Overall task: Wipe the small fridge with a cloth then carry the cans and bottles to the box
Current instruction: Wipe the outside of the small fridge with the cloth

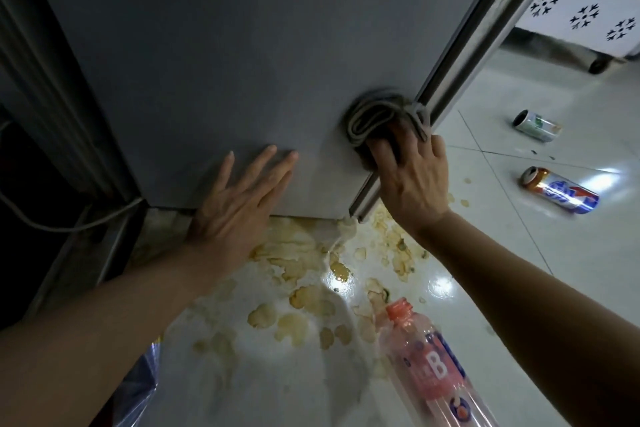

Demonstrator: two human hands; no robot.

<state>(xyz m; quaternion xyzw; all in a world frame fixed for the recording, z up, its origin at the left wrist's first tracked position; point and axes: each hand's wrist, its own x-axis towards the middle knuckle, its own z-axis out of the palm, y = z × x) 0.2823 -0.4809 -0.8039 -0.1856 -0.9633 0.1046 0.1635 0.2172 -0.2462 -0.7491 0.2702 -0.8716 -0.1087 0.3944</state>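
Observation:
The small grey fridge (225, 55) fills the upper middle of the view, seen from its side. My right hand (414, 180) grips a bunched grey cloth (375, 116) against the fridge's side near its front corner edge. My left hand (239, 198) presses flat on the lower side of the fridge, fingers straight. A clear plastic bottle with a pink label (433, 367) lies on the floor at the bottom. Two cans lie on the tiles at right: a white-green can (536, 125) and a blue-red can (561, 191).
Yellowish dried stains (304, 291) spread over the white tile floor below the fridge. A pale cable (69, 224) runs along the dark gap at the left. A white panel with black snowflake marks (585, 14) stands at the far right on a wheeled base.

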